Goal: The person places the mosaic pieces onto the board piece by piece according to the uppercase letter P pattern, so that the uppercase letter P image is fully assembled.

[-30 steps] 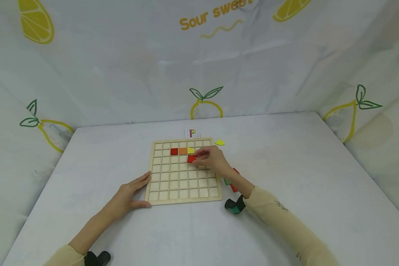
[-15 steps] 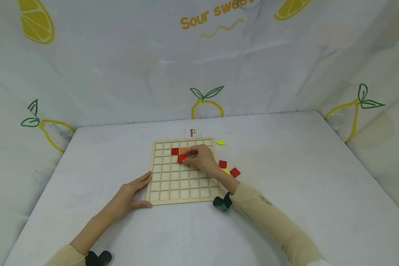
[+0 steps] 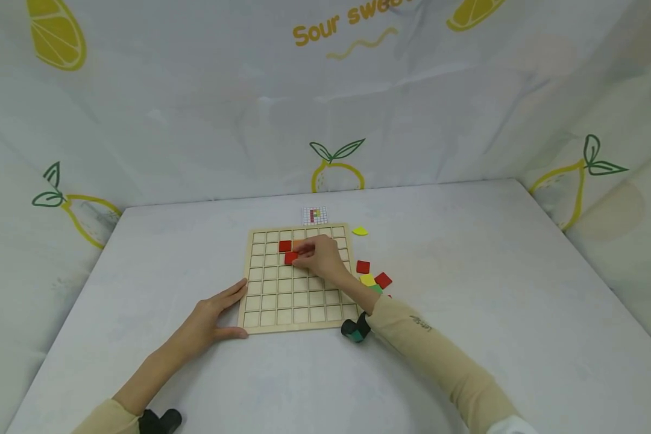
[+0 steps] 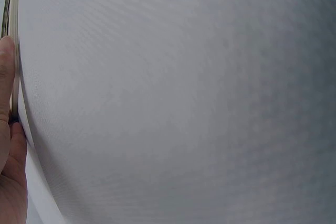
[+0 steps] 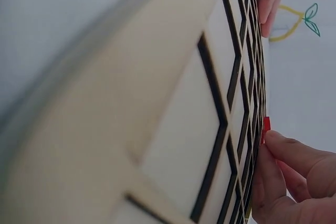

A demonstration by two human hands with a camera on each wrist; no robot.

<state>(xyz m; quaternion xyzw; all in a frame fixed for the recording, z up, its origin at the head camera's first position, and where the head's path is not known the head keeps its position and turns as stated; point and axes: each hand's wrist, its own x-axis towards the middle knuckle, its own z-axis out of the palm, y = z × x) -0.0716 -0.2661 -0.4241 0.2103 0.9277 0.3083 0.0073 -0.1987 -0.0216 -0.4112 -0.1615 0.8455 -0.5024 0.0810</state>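
A pale wooden grid board [image 3: 293,317] lies on the white table. My right hand [image 3: 322,259] pinches a red square tile [image 3: 290,258] between thumb and fingers, low over the board's third row. Just behind it, a red tile [image 3: 284,246] fills a cell of the second row. An orange tile [image 3: 298,242] beside that one is partly covered by my fingers. In the right wrist view, the edge of the pinched tile [image 5: 267,123] shows at my fingertips. My left hand [image 3: 208,319] rests against the board's left edge, fingers and thumb extended.
A small printed grid card [image 3: 315,215] lies behind the board. Right of the board are a yellow curved-edge piece [image 3: 360,231], red tiles [image 3: 363,266], a yellow tile [image 3: 367,279] and a green piece [image 3: 377,289]. A black wrist device [image 3: 355,329] hangs by the board's front right corner.
My right hand has moved left across the board with the red tile, toward the cell below the placed red one. The yellow tile on the board is now hidden behind it. My left hand stays put.
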